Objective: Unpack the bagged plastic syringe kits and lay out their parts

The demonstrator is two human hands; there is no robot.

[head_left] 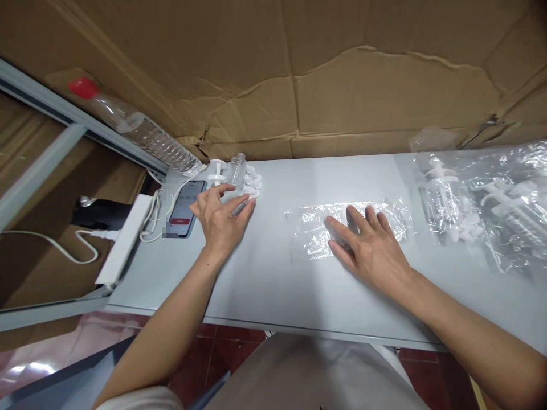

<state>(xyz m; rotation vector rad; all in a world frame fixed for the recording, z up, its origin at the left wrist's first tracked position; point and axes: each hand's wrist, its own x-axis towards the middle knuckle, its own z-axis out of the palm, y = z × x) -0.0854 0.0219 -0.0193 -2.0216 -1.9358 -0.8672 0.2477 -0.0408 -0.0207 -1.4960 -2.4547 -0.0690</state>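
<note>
My left hand (224,219) is at the back left of the table, its fingers bent and apart. Its thumb and index tips come close together at a cluster of small white plastic pieces (253,181); whether they touch one is unclear. Just beyond the fingers stands a small clear ribbed bottle (236,171), with a white pump-like part (217,169) to its left. My right hand (371,246) lies with fingers spread on a flat, clear plastic bag (318,228). Something whitish shows under the bag's film near the fingertips, too covered to name.
At right lie clear bags (444,199) holding bottles, pumps and white pieces. On the left are a phone (184,210), white cables (150,219), a white power strip (123,242) and a large red-capped water bottle (145,134). Cardboard (294,80) walls the back.
</note>
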